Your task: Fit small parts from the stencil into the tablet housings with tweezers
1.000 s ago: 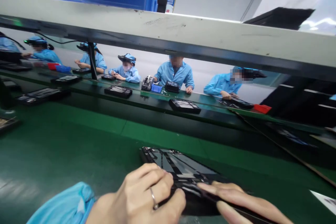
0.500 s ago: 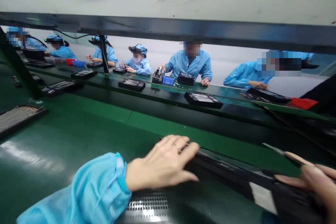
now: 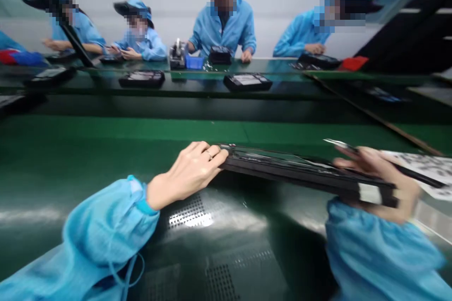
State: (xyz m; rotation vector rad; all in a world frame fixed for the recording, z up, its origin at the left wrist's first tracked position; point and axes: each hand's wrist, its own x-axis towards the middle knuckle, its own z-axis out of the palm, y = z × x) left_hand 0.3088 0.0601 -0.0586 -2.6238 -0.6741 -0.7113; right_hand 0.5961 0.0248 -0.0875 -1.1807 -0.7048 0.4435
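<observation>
A long black tray-like device (image 3: 282, 172) with a white label on its near side is held up above the green bench. My left hand (image 3: 192, 167) grips its left end, fingers over the edge. My right hand (image 3: 383, 174) supports the right end and also holds a slim pointed metal tool (image 3: 339, 143), whose tip points left above the device. The palm side of my right hand is partly hidden behind the device.
Across the bench (image 3: 141, 129), a raised line (image 3: 197, 89) carries several black devices (image 3: 247, 81). People in blue work behind it. A blue bin (image 3: 194, 61) and red bin (image 3: 353, 63) stand there. A speckled white sheet (image 3: 431, 169) lies at the right.
The view has turned right and tilted downward. The device now appears more level and farther left, with both hands at its ends; my right hand and sleeve have come fully into view.
</observation>
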